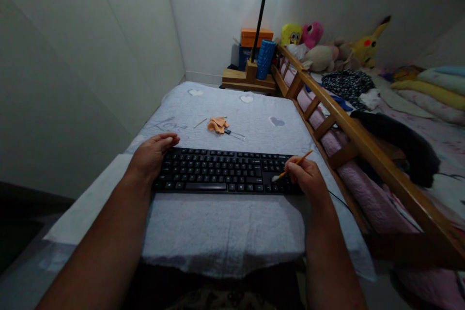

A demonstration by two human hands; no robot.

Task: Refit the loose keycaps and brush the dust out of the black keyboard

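Note:
A black computer keyboard [214, 167] lies flat on the cloth-covered table, its long side facing me. My left hand [150, 152] grips the keyboard's left end, with the fingers along its far left corner. In my right hand [303, 172] is a small brush [300, 159] with an orange handle, pinched between thumb and fingers. Its pale bristles point down at the keys around the arrow cluster, near the right end. Beyond the keyboard lie a crumpled orange cloth [217, 125], a tool with a black part and a thin wire loop [235, 134], and a thin stick [200, 123].
A pale cloth with heart prints [225, 232] covers the table. Along the right runs a wooden bed rail [337, 111], with bedding and plush toys behind it. A lamp pole [261, 9] and a blue foam roller [266, 59] stand at the back. The keyboard's cable [339, 199] trails right.

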